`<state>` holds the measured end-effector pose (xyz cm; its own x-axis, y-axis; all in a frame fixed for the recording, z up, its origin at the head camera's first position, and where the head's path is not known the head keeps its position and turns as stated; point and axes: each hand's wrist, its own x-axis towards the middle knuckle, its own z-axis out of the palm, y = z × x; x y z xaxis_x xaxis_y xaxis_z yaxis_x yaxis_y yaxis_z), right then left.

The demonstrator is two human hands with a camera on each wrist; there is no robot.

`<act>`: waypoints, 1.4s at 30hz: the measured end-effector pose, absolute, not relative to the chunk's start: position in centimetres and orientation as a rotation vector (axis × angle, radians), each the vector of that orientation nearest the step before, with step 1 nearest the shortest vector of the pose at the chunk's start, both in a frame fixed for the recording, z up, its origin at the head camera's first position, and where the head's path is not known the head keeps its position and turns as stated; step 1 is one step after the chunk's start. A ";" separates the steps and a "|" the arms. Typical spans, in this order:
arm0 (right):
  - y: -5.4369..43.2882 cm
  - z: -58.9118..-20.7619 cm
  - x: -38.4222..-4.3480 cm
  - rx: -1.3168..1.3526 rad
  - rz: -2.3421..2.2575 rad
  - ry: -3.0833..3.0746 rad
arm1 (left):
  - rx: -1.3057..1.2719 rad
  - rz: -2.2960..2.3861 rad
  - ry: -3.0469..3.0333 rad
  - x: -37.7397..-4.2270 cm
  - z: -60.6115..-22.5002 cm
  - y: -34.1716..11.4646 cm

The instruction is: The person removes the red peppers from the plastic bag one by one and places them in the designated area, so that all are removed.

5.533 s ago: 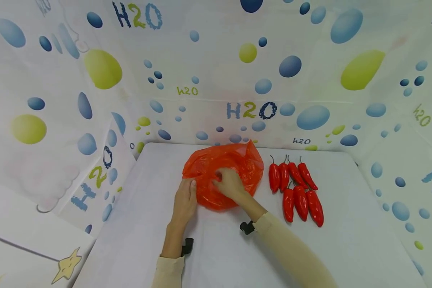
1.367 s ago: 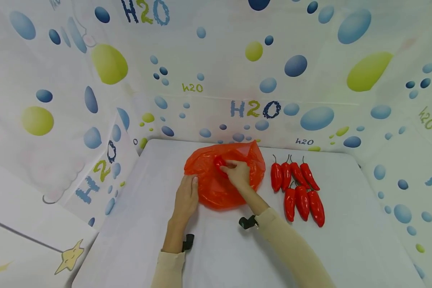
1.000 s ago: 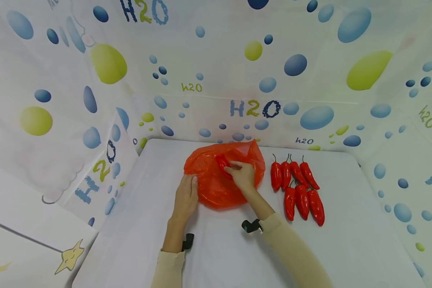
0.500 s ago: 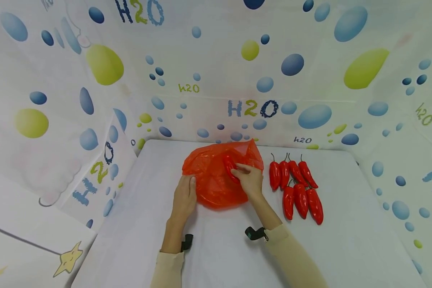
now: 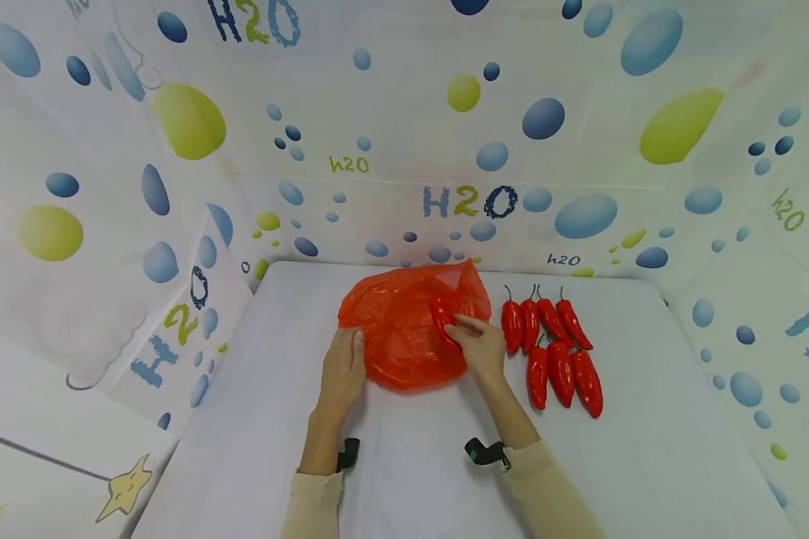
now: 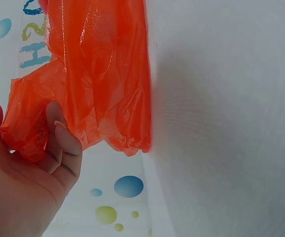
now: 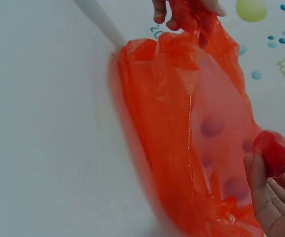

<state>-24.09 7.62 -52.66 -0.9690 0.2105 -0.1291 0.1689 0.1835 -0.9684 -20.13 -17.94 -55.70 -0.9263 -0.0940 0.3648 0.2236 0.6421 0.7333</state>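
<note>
An orange-red plastic bag (image 5: 404,352) lies spread on the white table with its mouth open. My left hand (image 5: 342,367) grips its left edge; in the left wrist view the thumb and curled fingers have a fold of the bag (image 6: 29,118) between them. Above the bag's right side, my right hand (image 5: 483,350) pinches a glossy red chili pepper (image 5: 441,318). The right wrist view shows that pepper (image 7: 274,153) end-on between thumb and fingers, close to the bag's side (image 7: 167,123).
Several red chili peppers (image 5: 538,374) lie in two rows on the table (image 5: 647,449), just right of my right hand. A white sheet (image 5: 391,97) printed with blue and green drops walls in the back and sides. Dark wrist cameras (image 5: 488,452) sit on both wrists.
Earlier my right hand was down in the bag with no pepper in sight. It has come up with a chili pepper and drifted right. My left hand has kept its grip on the bag.
</note>
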 end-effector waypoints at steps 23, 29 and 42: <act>11.9 -52.7 -19.9 -0.473 1.838 -2.228 | -0.096 -1.223 -2.525 -20.1 -55.7 -17.9; 12.4 -53.3 -19.0 -0.531 1.759 -2.215 | -0.100 -1.222 -2.525 -20.2 -55.7 -17.9; 13.9 -55.2 -17.5 -0.647 1.659 -2.203 | -0.077 -1.229 -2.534 -20.1 -55.8 -17.9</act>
